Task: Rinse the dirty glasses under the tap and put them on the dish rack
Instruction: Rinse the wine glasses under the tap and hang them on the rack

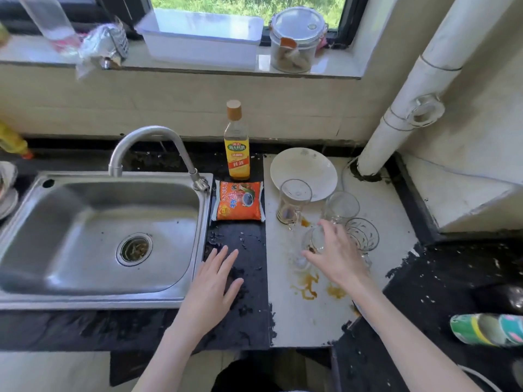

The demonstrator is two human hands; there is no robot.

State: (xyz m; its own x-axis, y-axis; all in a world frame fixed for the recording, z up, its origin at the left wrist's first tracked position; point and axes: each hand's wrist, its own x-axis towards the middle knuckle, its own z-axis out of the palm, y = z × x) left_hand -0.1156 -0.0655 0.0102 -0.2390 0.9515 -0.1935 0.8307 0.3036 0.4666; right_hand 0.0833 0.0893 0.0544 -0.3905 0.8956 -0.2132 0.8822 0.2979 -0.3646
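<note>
Several dirty clear glasses stand on the white counter section right of the sink. A handled mug has brown dregs; behind my right hand are a plain glass and a patterned glass. My right hand reaches from above, its thumb and fingers wrapped around a small glass with brown residue, which looks blurred. My left hand hovers flat, fingers spread, over the black counter beside the sink. The curved tap arches over the sink, and no water is running.
A cooking wine bottle and an orange packet sit between sink and glasses. A white plate lies behind the mug. Brown spills stain the white counter. A white pipe rises at right. Stacked dishes sit at the left edge.
</note>
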